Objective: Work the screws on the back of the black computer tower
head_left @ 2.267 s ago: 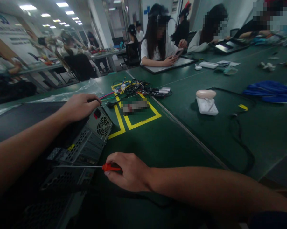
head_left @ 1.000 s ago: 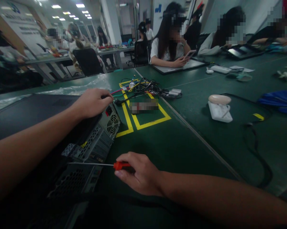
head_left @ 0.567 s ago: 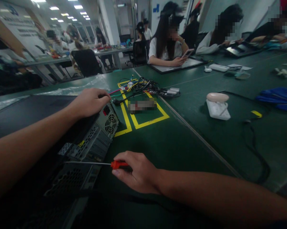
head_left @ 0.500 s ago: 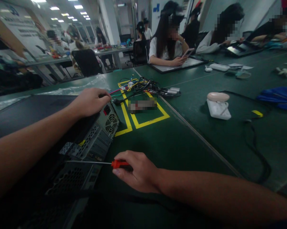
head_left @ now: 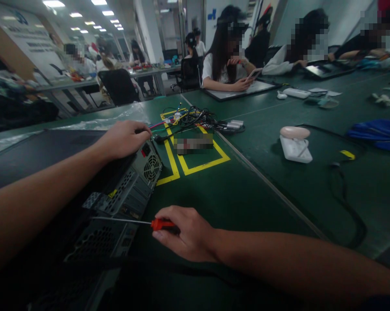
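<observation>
A dark desktop computer case (head_left: pixel 135 172) lies at the left, its metal rear panel with a fan grille facing right. My left hand (head_left: pixel 125 138) rests on its top near the far rear corner, fingers curled over the edge and partly hidden. My right hand (head_left: pixel 185 233) is closed around the red and black handle of a screwdriver (head_left: pixel 161 224). The long thin shaft points left to the rear panel. Its tip meets the dark area at the panel's edge, where I cannot make out what it touches.
A tangle of cables (head_left: pixel 198 115) lies beyond the case, near yellow tape (head_left: pixel 204 166) on the green table (head_left: pixel 240 194). Right of these are a white box with a pinkish rounded object (head_left: pixel 295 144), a black cable (head_left: pixel 347 198) and a blue bag (head_left: pixel 376 134). People sit across the table.
My hands, the screwdriver and the case have hardly moved. The person across the table has lowered a hand from the face.
</observation>
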The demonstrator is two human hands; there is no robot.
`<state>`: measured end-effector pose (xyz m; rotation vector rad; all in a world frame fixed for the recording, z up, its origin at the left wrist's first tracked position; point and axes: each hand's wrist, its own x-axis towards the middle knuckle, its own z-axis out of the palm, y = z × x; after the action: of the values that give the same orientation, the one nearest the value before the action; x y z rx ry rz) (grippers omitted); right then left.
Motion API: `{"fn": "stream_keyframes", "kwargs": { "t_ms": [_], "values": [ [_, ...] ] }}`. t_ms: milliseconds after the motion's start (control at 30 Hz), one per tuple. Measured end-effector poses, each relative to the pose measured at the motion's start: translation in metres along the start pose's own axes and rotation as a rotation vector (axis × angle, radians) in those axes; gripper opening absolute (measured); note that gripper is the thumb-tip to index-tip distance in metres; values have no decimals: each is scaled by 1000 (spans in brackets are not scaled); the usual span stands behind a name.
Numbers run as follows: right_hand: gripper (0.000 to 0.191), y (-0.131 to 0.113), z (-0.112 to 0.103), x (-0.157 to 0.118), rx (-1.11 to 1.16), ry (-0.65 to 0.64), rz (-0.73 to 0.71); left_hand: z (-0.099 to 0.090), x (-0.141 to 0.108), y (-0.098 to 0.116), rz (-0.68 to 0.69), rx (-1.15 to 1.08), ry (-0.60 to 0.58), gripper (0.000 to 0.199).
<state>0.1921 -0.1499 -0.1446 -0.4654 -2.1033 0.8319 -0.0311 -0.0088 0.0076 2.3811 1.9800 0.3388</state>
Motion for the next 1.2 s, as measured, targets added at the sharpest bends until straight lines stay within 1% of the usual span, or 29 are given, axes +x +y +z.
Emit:
{"fn": "stream_keyframes", "kwargs": {
  "t_ms": [567, 733, 867, 1033, 1200],
  "values": [
    [26, -2, 0, 1, 26, -53, 41, 2, 1, -4, 26, 11, 18, 52],
    [25, 0, 1, 0, 25, -42, 31, 2, 1, -6, 9, -1, -19, 54],
    [24, 0, 2, 1, 10, -42, 30, 2, 2, -8, 21, 5, 1, 52],
    [24, -1, 2, 0, 21, -9, 23, 2, 2, -7, 39, 19, -11, 55],
    [25, -3, 2, -1, 32, 77, -1, 2, 2, -6, 43, 5, 11, 49]
  ]
}}
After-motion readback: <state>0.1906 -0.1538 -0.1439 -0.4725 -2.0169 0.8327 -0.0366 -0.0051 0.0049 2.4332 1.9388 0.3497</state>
